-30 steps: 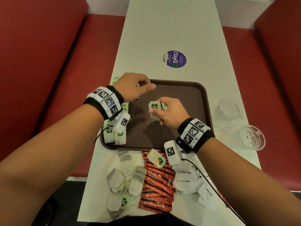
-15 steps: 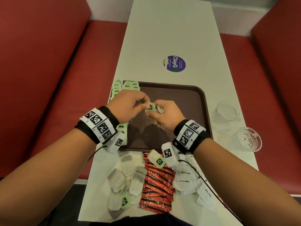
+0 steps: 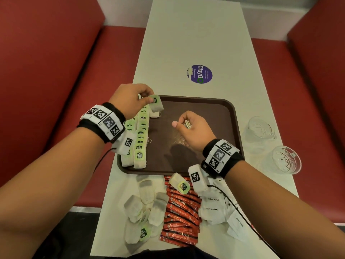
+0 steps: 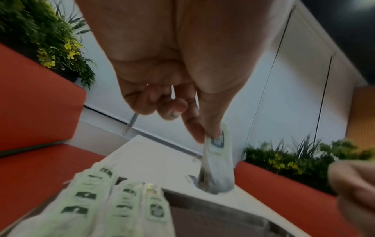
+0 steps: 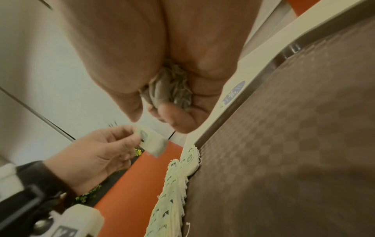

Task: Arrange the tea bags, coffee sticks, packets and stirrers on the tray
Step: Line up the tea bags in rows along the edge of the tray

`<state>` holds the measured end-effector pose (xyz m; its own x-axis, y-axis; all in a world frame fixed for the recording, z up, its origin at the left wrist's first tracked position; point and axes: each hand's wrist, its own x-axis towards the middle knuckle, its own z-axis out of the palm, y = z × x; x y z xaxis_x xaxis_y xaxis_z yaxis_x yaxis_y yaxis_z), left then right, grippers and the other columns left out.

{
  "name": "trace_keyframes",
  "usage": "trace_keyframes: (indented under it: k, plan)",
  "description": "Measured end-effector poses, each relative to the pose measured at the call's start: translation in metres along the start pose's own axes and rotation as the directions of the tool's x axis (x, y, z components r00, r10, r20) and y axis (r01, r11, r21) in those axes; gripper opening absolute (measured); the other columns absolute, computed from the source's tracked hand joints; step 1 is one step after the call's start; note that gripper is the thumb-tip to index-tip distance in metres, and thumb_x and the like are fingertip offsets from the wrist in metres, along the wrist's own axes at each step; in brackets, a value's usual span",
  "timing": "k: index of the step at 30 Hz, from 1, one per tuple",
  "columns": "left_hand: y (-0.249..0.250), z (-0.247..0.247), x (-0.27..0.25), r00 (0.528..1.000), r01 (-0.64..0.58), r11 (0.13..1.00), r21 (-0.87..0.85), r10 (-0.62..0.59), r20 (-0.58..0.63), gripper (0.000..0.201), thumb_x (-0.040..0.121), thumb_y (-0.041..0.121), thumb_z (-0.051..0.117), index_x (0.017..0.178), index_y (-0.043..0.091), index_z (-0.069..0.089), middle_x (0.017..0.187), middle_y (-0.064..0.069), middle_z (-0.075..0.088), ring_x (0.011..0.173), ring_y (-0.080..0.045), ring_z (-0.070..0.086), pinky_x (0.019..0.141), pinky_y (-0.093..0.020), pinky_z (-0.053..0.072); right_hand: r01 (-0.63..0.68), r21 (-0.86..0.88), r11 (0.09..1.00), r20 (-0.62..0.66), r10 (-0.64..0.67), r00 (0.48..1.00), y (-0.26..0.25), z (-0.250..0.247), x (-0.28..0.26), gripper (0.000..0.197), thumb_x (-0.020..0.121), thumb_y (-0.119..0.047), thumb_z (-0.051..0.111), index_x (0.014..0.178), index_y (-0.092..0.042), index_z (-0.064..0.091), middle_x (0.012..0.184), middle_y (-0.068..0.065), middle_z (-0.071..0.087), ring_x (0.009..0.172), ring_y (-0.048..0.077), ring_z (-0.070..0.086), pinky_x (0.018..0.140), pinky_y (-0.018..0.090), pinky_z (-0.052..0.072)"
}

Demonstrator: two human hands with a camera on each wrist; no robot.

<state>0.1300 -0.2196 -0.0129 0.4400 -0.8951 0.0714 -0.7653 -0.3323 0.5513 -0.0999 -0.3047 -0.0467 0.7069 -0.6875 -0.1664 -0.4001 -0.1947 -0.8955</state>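
My left hand pinches a green-tagged tea bag by its tag, hanging above the far left corner of the brown tray; the same bag dangles in the left wrist view. Two rows of tea bags line the tray's left side. Over the tray's middle, my right hand curls round a bunch of tea bags in its palm. Loose tea bags, red coffee sticks and white sugar packets lie on the table near me.
Two clear glass cups stand right of the tray. A purple sticker marks the white table beyond it. Red bench seats flank the table on both sides.
My left hand took a tea bag from the right hand and carried it up and left to the tray's far left corner. The right hand stayed over the tray's middle.
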Motion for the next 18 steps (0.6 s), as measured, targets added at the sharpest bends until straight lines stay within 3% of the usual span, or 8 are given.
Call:
trace_keyframes:
  k: [2,4,6,13,15,18]
  plan:
    - [-0.006,0.007,0.009,0.989,0.012,0.991,0.135,-0.031,0.143,0.011,0.091,0.034,0.068,0.1,0.027,0.071,0.091,0.01,0.067,0.075,-0.007,0.055,0.078,-0.026,0.039,0.011,0.003,1.0,0.026,-0.011,1.0,0.005,0.0,0.001,0.014,0.093,-0.025,0.064,0.094,-0.021,0.05,0.075,0.002,0.058,0.048,0.015,0.052,0.049,0.031,0.048]
    - [-0.009,0.018,0.018,0.955,0.006,0.973,0.232,-0.075,0.286,0.015,0.091,0.033,0.069,0.102,0.024,0.071,0.094,0.006,0.068,0.084,-0.014,0.058,0.077,-0.027,0.041,0.001,0.052,0.999,0.064,-0.005,0.998,0.007,0.0,0.001,0.018,0.09,-0.014,0.059,0.101,-0.02,0.045,0.078,0.002,0.057,0.046,0.009,0.049,0.048,0.029,0.043]
    - [-0.013,0.029,0.027,0.928,0.007,0.958,0.287,-0.113,0.355,0.018,0.091,0.032,0.069,0.106,0.022,0.071,0.095,0.005,0.067,0.086,-0.015,0.058,0.075,-0.027,0.042,-0.021,0.086,0.996,0.088,0.014,0.996,0.006,-0.001,0.001,0.025,0.09,-0.007,0.057,0.108,-0.014,0.041,0.081,0.004,0.056,0.048,0.008,0.047,0.048,0.028,0.041]
    - [-0.024,0.048,0.053,0.935,0.131,0.934,0.333,-0.228,0.272,0.024,0.089,0.033,0.071,0.11,0.023,0.072,0.111,0.0,0.068,0.103,-0.022,0.062,0.091,-0.036,0.052,-0.043,0.114,0.993,0.112,0.03,0.993,0.008,-0.006,-0.004,0.023,0.089,-0.006,0.057,0.1,-0.019,0.04,0.086,0.009,0.058,0.057,0.022,0.052,0.05,0.033,0.046]
    - [-0.024,0.05,0.058,0.926,0.166,0.921,0.351,-0.268,0.266,0.026,0.086,0.037,0.074,0.109,0.025,0.071,0.11,0.001,0.067,0.103,-0.021,0.061,0.09,-0.037,0.052,-0.029,0.071,0.997,0.117,0.02,0.993,0.008,-0.008,-0.005,0.02,0.086,-0.008,0.057,0.098,-0.018,0.044,0.086,0.009,0.061,0.058,0.022,0.057,0.053,0.037,0.05]
    - [-0.021,0.053,0.061,0.931,0.193,0.908,0.372,-0.289,0.221,0.029,0.084,0.043,0.073,0.105,0.025,0.066,0.103,0.002,0.062,0.1,-0.022,0.06,0.081,-0.033,0.049,-0.02,0.006,1.0,0.114,0.019,0.993,0.008,-0.01,-0.007,0.018,0.086,-0.004,0.058,0.098,-0.015,0.049,0.078,0.005,0.06,0.057,0.019,0.061,0.054,0.033,0.051]
